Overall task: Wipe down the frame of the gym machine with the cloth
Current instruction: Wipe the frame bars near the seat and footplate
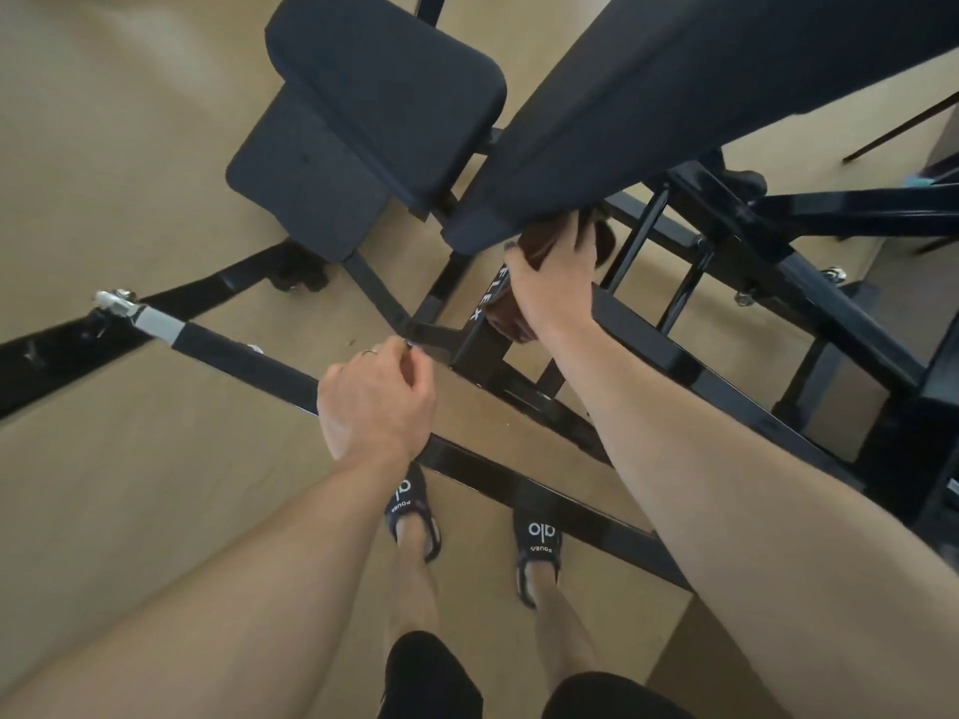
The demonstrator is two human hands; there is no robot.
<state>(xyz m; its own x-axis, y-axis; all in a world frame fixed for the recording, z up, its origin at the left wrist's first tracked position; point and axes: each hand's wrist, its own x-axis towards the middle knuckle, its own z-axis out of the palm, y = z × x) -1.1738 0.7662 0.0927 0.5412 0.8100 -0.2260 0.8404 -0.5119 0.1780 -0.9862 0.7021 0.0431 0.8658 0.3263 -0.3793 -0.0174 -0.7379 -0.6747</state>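
1. Head view: the right hand (552,282) grips the brown cloth (511,316) and presses it against the black frame (669,350) beneath the backrest pad (648,96), where wiping needs contact.
2. The left hand (376,402) hangs loosely curled, holding nothing, near a lower bar (244,355).

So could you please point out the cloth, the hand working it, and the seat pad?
cloth (511,308): head view, brown fold below the hand.
right hand (555,282): head view, back of the hand.
seat pad (384,90): head view, middle of its top face.
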